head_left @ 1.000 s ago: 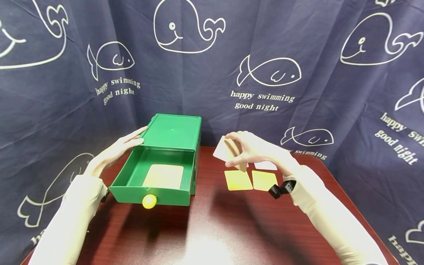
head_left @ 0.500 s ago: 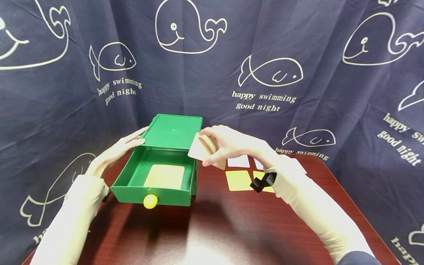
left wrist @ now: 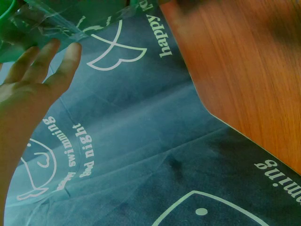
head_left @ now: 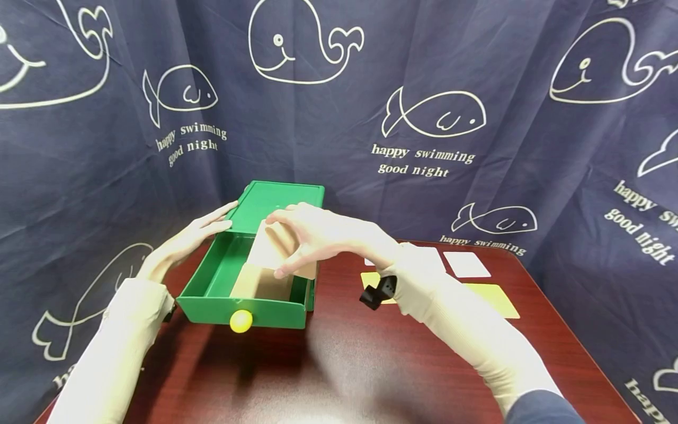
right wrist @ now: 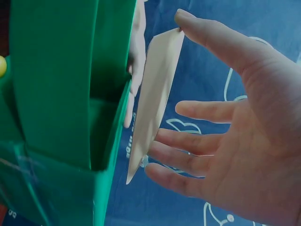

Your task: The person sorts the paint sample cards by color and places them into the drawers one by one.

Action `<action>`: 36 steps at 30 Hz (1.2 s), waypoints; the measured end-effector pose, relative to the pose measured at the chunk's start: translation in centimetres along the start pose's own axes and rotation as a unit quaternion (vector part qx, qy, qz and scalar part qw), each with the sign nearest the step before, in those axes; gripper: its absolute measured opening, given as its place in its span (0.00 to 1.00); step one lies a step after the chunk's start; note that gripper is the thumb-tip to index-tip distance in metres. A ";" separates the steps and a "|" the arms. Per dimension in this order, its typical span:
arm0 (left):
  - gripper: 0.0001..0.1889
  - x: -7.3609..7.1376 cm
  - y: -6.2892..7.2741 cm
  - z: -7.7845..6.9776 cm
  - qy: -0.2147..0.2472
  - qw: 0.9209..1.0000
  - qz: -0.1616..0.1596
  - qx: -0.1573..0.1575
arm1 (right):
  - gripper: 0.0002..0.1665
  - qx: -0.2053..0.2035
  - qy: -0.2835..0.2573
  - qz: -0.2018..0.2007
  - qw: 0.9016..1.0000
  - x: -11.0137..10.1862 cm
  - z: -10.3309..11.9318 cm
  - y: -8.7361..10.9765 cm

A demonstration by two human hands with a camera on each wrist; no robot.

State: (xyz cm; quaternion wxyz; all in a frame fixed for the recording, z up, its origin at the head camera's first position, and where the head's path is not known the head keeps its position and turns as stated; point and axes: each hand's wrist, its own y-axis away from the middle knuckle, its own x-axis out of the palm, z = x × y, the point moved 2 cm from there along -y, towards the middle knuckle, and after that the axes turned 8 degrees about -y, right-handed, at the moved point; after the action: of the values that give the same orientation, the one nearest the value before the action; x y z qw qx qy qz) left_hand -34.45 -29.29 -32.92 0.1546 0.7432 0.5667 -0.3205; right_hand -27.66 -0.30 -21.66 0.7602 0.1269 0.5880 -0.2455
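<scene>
Since half a second ago, your right hand (head_left: 322, 237) has moved left, bringing the card (head_left: 265, 252) from the box's (head_left: 258, 203) right front corner to above the drawer (head_left: 275, 314), mid-left of the frame. You pinch it between thumb and fingertips; your left hand (head_left: 185, 242) stays spread against the box's left. Room shows left of the flat card (head_left: 245, 285); the table's (head_left: 360, 365) edge slants down at lower right.

Drawer card (head_left: 246, 282) partly behind upper card (head_left: 263, 250)
</scene>
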 end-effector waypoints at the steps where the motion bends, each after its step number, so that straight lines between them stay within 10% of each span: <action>1: 0.28 0.0 0.0 0.0 -0.002 1.000 -0.002 0.000 | 0.48 -0.002 0.003 0.003 1.000 0.2 0.2 -0.4; 26: 0.28 -0.1 -0.2 0.2 0.028 1.000 0.005 0.012 | 0.38 -0.016 0.045 0.044 0.998 5.1 1.5 -2.9; 32: 0.27 -0.2 -0.2 0.3 -0.003 1.000 -0.002 0.004 | 0.23 -0.063 0.000 -0.080 0.995 4.3 1.8 -1.2; 36: 0.27 -0.1 -0.3 0.4 0.001 1.000 -0.005 0.000 | 0.10 -0.132 -0.103 -0.186 0.968 4.6 3.2 1.5</action>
State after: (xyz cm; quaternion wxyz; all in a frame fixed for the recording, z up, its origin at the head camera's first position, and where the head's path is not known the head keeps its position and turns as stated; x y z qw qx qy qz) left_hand -34.83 -29.47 -33.10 0.1521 0.7404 0.5707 -0.3209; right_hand -23.31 -1.62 -25.30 0.7675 -0.1121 0.5470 -0.3149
